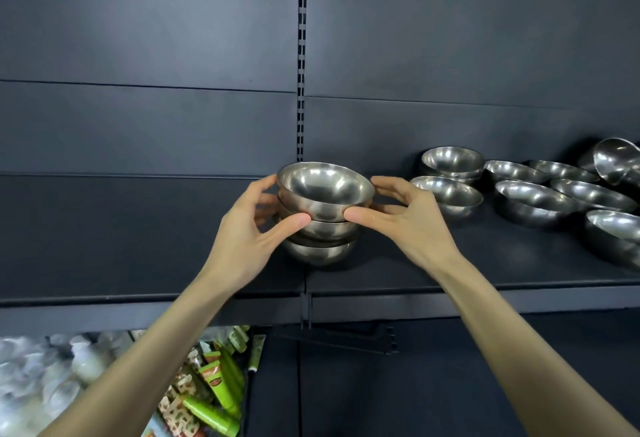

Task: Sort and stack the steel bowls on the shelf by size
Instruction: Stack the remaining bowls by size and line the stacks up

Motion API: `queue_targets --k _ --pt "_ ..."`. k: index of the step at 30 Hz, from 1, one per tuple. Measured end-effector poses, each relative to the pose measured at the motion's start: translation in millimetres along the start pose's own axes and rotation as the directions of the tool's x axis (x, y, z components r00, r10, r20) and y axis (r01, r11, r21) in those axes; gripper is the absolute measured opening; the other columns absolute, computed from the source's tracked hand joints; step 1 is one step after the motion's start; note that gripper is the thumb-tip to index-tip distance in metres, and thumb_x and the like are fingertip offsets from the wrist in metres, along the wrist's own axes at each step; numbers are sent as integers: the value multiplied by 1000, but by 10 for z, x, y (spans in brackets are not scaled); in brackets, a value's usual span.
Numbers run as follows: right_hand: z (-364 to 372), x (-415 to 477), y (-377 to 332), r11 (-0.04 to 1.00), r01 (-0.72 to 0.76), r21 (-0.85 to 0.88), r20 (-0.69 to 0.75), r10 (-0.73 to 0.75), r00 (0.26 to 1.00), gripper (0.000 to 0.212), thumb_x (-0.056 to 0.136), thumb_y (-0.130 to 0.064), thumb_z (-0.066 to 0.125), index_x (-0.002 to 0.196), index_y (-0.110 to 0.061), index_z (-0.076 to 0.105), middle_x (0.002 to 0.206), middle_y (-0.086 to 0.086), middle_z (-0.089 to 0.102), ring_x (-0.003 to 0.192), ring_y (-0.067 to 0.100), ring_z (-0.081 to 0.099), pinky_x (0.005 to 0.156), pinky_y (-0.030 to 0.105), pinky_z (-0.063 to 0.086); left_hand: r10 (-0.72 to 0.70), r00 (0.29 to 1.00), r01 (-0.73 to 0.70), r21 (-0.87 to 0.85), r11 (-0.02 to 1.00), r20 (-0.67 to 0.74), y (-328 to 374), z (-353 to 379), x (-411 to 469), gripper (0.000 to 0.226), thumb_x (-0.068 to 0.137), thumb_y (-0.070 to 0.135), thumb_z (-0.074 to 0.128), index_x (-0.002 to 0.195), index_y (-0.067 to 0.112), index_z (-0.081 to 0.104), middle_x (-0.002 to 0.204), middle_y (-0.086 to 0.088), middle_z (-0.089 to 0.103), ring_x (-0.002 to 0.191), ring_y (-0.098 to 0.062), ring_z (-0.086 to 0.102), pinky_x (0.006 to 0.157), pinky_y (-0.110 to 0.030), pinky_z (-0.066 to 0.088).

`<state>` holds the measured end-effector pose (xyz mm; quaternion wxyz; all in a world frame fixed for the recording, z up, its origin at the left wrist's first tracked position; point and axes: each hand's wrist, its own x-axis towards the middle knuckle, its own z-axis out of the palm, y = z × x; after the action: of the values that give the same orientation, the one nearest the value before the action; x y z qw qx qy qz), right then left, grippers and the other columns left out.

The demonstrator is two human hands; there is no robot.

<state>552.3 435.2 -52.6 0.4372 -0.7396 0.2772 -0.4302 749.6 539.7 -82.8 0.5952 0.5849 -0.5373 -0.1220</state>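
A stack of three steel bowls [320,249] stands near the middle of the dark shelf [138,246]. The top bowl [325,190] sits tilted on the stack. My left hand [249,228] grips the stack from the left, thumb on the front. My right hand [401,218] grips it from the right, thumb against the top bowl's front. Several loose steel bowls [533,201] lie on the right part of the shelf, and two nested ones [452,163] stand at the back.
The shelf's back panel [173,55] is dark metal with a slotted upright [301,55] in the middle. One bowl [618,163] leans tipped at the far right. Below the shelf at the left lie green packets [221,381] and plastic-wrapped goods [41,377].
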Motion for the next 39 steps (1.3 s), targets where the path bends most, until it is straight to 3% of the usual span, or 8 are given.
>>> queue_targets --k 7,14,18,20,23,28,33,39 --pt "33 -57 44 999 -44 -10 35 44 998 77 46 -48 83 115 -25 59 108 -19 63 87 -6 68 68 5 47 -7 999 10 97 995 -38 -26 30 -153 77 65 63 63 135 36 45 113 20 62 116 1 51 87 4 32" --pt "31 -87 17 998 -43 -44 84 46 995 55 52 -46 85 98 -42 54 104 -26 60 86 -10 66 66 2 45 -12 999 14 65 998 -30 -9 55 -226 73 68 57 65 135 33 45 119 20 59 112 8 52 83 4 35" --pt "33 -95 21 998 -48 -41 114 53 992 75 44 -55 81 111 -37 51 109 -28 55 90 -12 64 71 5 47 -88 996 90 -56 994 29 -74 55 -227 91 62 51 72 141 22 38 126 9 56 116 -3 55 88 -14 48" --pt "38 -98 41 997 -63 -38 125 67 990 85 44 -54 81 120 -35 47 110 -30 53 95 -9 64 76 7 49 -130 988 139 -98 985 88 -88 37 -231 98 59 45 77 143 19 35 126 9 56 112 -6 60 79 -12 51" --pt "53 -117 91 996 -85 -31 139 88 986 83 51 -48 82 125 -28 51 115 -20 61 107 3 63 89 18 50 -136 981 153 -123 981 138 -77 18 -226 86 58 36 79 134 23 41 115 11 60 94 2 66 68 -7 49" --pt "3 -134 141 996 -92 -18 83 93 992 79 58 -38 86 128 -18 57 113 -9 68 103 3 65 89 18 51 -144 982 160 -133 978 123 6 67 -178 63 55 33 81 108 42 49 101 9 66 82 -2 69 65 -7 48" --pt "-317 -114 79 997 -77 4 2 77 997 69 56 -37 85 119 -23 60 104 -12 71 93 0 68 74 9 49 -98 983 124 -166 978 157 194 317 17 62 55 32 83 106 44 50 101 14 67 83 -3 69 66 -9 49" --pt "-907 4 55 998 -57 6 -102 58 993 81 51 -37 84 125 -16 58 114 -3 69 102 9 67 86 20 53 -35 981 74 -200 977 190 368 880 341 59 65 17 85 108 39 50 103 13 65 81 -1 69 64 -8 49"
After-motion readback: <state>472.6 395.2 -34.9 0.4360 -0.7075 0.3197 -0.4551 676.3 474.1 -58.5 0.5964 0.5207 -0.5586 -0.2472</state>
